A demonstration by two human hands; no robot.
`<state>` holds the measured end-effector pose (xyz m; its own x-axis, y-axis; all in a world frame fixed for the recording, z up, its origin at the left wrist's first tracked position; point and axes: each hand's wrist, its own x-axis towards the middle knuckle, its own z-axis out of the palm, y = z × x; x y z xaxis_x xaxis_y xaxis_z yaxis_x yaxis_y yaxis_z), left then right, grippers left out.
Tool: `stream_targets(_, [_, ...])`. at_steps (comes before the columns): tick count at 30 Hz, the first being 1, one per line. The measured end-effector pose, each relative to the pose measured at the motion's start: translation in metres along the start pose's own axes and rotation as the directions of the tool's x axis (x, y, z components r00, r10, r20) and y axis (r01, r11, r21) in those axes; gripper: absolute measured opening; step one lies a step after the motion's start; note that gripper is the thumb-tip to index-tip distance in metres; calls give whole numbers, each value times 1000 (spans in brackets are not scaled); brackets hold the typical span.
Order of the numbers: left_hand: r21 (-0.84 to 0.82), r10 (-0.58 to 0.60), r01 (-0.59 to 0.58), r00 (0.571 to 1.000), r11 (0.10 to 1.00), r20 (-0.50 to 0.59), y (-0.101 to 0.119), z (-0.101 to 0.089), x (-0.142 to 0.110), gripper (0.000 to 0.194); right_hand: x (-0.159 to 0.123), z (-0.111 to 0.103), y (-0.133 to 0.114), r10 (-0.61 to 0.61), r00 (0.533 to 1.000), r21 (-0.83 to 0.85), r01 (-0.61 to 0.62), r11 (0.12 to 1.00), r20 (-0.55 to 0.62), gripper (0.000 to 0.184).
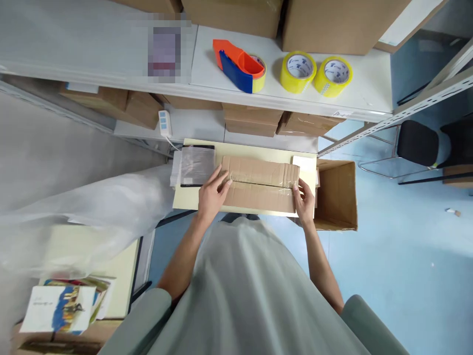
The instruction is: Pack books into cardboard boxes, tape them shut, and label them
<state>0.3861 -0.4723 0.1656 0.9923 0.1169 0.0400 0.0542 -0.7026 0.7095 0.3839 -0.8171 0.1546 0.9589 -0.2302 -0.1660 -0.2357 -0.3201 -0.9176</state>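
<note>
1. Across the top of the frame, you face a pale shelf [111, 54] with boxes along its back.
2. Below it, at the centre, stands your cream tabletop [186, 198].
3. An open cardboard box [338, 180] sits just beside the tabletop's right end, right of centre in the frame.
4. Your flat carton [260, 172] lies on the tabletop, at the centre of the frame. Its long axis runs left to right, slightly tilted, and so does the seam between its two top flaps. It spans the gap between your hands, one at each end, so neither is nearer.
5. Your left hand [212, 195] is half open at the left end, fingers loosely spread, fingertips resting on top near the seam; it isn't wrapped around anything.
6. Your right hand [305, 201] is partly curled at the right end, thumb against the carton near the seam; you cannot tell here whether the fingers grip underneath.
7. Upper centre, on the shelf, rests an orange-and-blue tape dispenser [236, 68].
8. Right of it stand two yellow tape rolls [298, 71].
</note>
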Motion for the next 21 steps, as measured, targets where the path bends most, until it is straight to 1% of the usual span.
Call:
stream_targets(2, [-30,-4,4,1000,1000,11,-2,0,3,39,-2,4,-5,22,999,-31,-23,999,-39,71])
stream_targets(5, [-75,-10,11,1000,997,14,-3,-5,10,38,-3,9,-14,22,997,-78,-27,997,-74,71])
stream_targets(8, [-119,21,-19,1000,993,13,-1,-14,17,38,-1,10,-26,-1,994,-114,-12,993,-113,70])
stream_targets(12, [-150,68,-64,998,987,19,-3,-23,25,37,6,15,-40,-57,986,-168,29,985,-160,72])
stream_targets(15, [-148,79,-72,996,986,42,-12,-23,30,37,11,27,-43,-69,984,-196,36,980,-165,73])
stream_targets(18, [-141,70,-57,994,988,88,-27,-20,33,39,13,40,-38,-63,987,-205,32,978,-147,73])
stream_targets(21, [-151,82,-64,990,986,117,-41,-20,35,41,13,46,-32,-78,988,-250,43,967,-134,75])
